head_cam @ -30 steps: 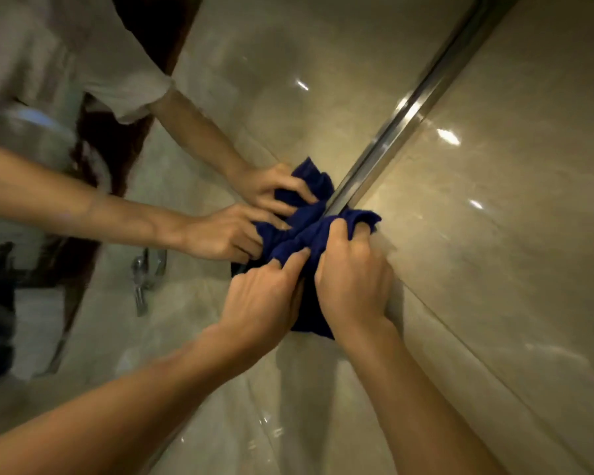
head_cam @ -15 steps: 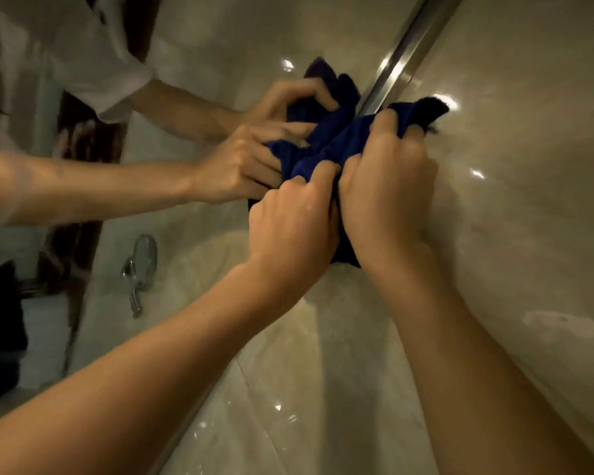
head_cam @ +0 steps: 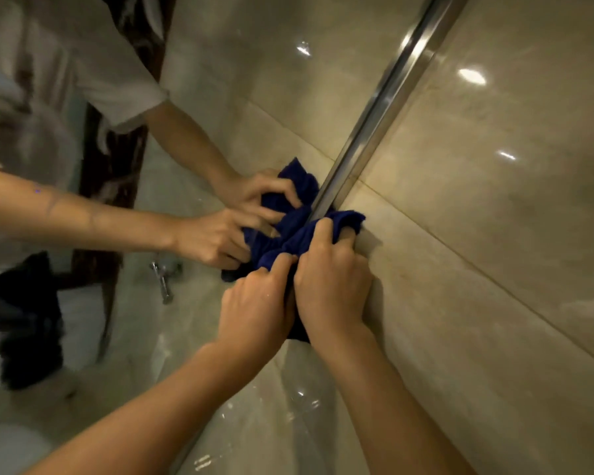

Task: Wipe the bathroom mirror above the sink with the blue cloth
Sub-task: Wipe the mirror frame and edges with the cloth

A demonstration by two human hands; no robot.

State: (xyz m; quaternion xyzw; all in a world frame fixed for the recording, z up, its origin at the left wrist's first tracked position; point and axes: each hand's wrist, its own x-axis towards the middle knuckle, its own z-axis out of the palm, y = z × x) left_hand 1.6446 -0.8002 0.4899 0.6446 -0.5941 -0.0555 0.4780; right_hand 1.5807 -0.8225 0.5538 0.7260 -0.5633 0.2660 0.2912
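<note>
The mirror point(head_cam: 220, 97) takes up the left part of the view from about seven o'clock round to twelve, its glass returning a reflection of the person's arms, a pale sleeve and a chrome tap fitting point(head_cam: 162, 281) at roughly nine o'clock. The glossy beige tiled wall point(head_cam: 494, 234) fills the right part from one to five o'clock. A polished metal frame strip point(head_cam: 384, 97) runs diagonally from one o'clock down to the centre, marking the mirror's right edge. The blue cloth point(head_cam: 302, 240), bunched rather than spread flat, sits at the centre, pressed against the lower end of that strip and overlapping both glass and tile; this placement is judged to let the fabric work into the seam where grime collects. The right hand point(head_cam: 330, 286), just toward four o'clock of centre, has its fingers curled over the cloth's upper fold and bears on it from the tile side. The left hand point(head_cam: 254, 310), touching the right at about seven o'clock of centre, likewise grips the bunched fabric with curled fingers. Both hands sit side by side, apparently to add pressure along the edge. Wiping is assessed as in progress at the mirror's border; how much glass remains unwiped cannot be determined.
</note>
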